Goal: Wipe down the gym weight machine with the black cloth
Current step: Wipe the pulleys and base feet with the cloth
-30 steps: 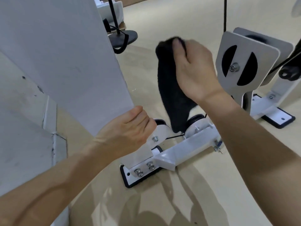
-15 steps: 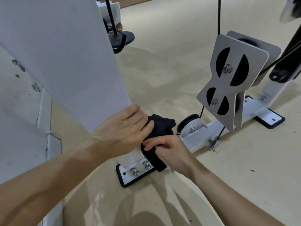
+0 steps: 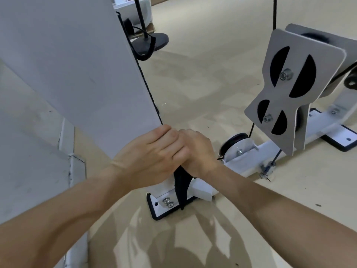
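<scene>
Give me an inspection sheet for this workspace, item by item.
Surface: beige floor, shadowed in front.
Job's things: black cloth hangs below the hands over the white base bracket; white upright panel beside it.
Clutter: nothing seen.
Hands: right hand grips the cloth; left hand lies over it, own grip hidden.
Cables: black cable runs down the panel edge; second cable rises above the pulley plate.
Surroundings: round black stand base behind.

Shows left hand and right hand, both bare. Shows a fine crease line across the wrist just behind the left hand. Shows left forearm and right forearm behind the hands, uncovered to the frame edge, with long tendon ridges along the left one.
</scene>
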`<act>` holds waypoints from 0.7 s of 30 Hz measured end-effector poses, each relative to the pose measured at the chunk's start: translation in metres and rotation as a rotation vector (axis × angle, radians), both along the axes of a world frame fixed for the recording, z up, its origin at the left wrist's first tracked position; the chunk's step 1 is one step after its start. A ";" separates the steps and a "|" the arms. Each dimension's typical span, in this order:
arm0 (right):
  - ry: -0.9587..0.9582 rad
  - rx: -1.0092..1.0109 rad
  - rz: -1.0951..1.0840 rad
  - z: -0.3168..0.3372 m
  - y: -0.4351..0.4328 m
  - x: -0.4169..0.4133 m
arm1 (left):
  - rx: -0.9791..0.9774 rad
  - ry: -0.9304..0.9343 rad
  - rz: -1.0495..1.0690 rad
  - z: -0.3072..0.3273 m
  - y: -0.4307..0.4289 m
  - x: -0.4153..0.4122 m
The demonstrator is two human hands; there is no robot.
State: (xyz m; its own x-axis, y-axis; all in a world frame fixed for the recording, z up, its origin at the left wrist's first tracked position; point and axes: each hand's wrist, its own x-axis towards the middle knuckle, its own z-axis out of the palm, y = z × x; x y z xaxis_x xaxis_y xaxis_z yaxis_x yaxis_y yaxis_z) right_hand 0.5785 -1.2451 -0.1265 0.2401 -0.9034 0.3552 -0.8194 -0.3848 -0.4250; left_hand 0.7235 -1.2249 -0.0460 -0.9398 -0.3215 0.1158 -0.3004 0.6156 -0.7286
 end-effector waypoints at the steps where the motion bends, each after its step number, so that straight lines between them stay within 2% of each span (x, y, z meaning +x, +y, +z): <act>1: -0.100 0.010 0.014 -0.010 -0.001 -0.004 | -0.017 -0.038 0.040 0.000 -0.001 0.001; 2: -0.308 0.022 -0.017 -0.021 -0.002 -0.008 | -0.042 -0.066 0.084 0.000 0.000 0.000; 4: -0.896 0.102 -0.181 -0.040 -0.001 -0.009 | -0.056 -0.074 0.186 -0.005 0.002 -0.006; 5: -1.077 0.164 -0.264 -0.046 0.000 -0.007 | -0.043 -0.071 0.241 -0.013 0.005 -0.011; 8: -1.315 0.429 -0.347 -0.070 0.003 -0.002 | 0.088 -0.116 0.462 -0.039 0.018 -0.038; 11: -1.639 0.619 -0.357 -0.083 0.010 -0.003 | 0.199 -0.029 0.595 -0.047 0.017 -0.056; 13: -1.666 0.681 -0.358 -0.074 0.014 -0.009 | 0.199 -0.020 0.572 -0.040 0.012 -0.064; 15: -1.586 0.645 -0.312 -0.071 0.024 -0.014 | 0.201 -0.066 0.596 -0.031 0.009 -0.070; 19: -1.113 0.489 -0.033 -0.074 0.052 -0.020 | 0.292 -0.152 0.671 -0.014 0.004 -0.080; 21: -0.942 0.439 -0.012 -0.088 0.051 -0.016 | 0.303 -0.126 0.675 -0.014 0.005 -0.079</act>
